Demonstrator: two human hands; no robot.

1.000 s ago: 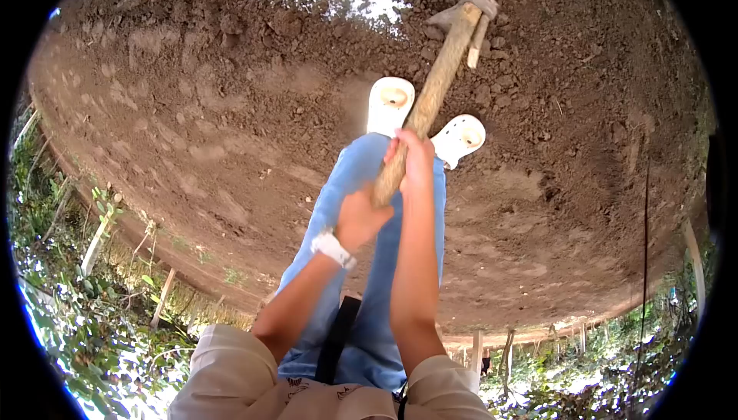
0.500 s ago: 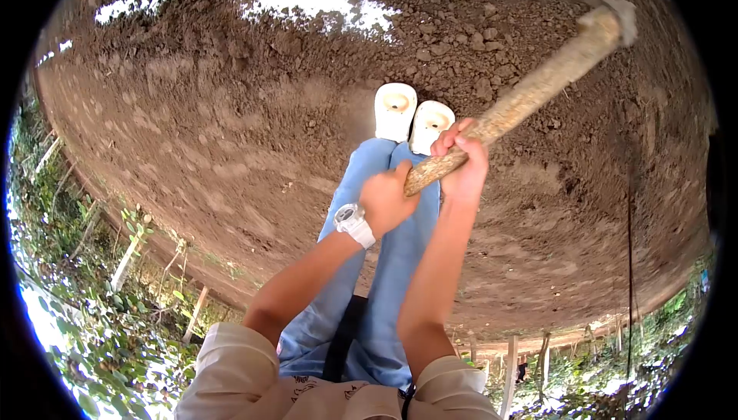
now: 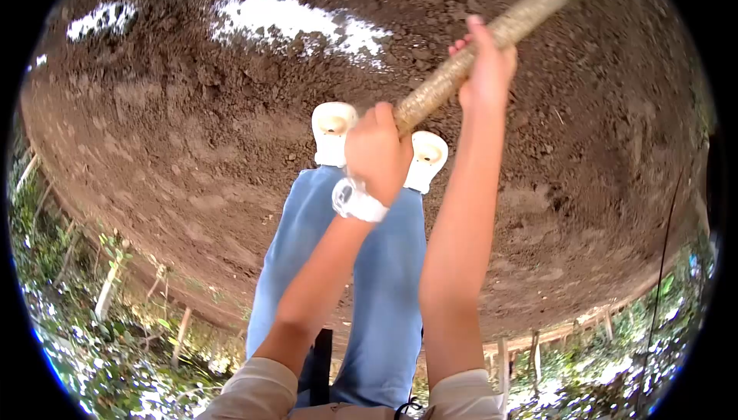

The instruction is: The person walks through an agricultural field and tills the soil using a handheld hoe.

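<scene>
A hoe with a thick, pale wooden handle [image 3: 530, 12] slants from near my feet up to the top right. Its metal head is almost wholly cut off by the upper edge of the view. My left hand [image 3: 378, 151], wearing a white watch [image 3: 357, 200] on the wrist, is closed round the handle's lower end. Farther up, my right hand [image 3: 490, 70] grips the same handle, its thumb lying along the wood. Brown, crumbly soil [image 3: 307, 89] spreads beneath the hoe.
My pale clogs [image 3: 334, 131] stand on the soil just below the handle. Bright white patches [image 3: 296, 24] show at the upper left. Wooden posts [image 3: 106, 293] and leafy plants [image 3: 69, 335] border the ground. A thin dark line [image 3: 665, 266] runs down the right side.
Both hands have moved upward and away from my body with the hoe, its head passing out at the top. My feet have come apart, and the view has shifted slightly.
</scene>
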